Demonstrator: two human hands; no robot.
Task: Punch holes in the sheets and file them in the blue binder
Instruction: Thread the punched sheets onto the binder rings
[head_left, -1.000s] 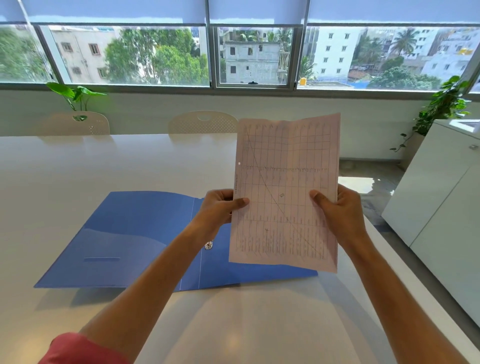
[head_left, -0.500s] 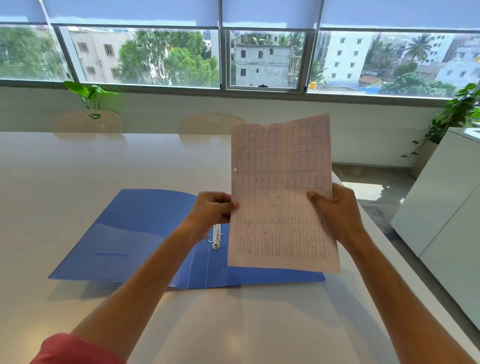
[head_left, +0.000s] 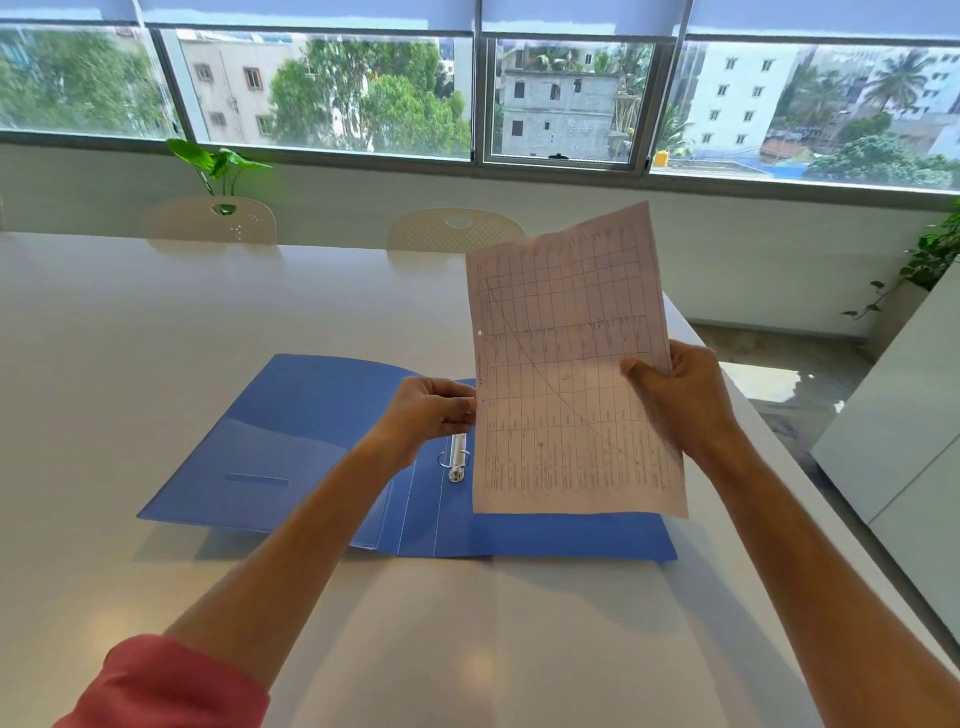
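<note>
Both hands hold one sheet upright above the counter: our left hand pinches its left edge, the grip narrow, fingers curled onto the paper; our right hand grips the right edge, thumb on the face toward us. We note a printed grid on the sheet and one punched hole near its left edge; the print is too small for us to read. Blue binder lies open flat on the counter beneath the sheet. We see its metal ring mechanism by the spine, partly hidden behind the left hand. The binder's right half is mostly covered by the sheet, so we cannot tell whether any pages are filed there. A clear inner pocket shows on the left cover.
</note>
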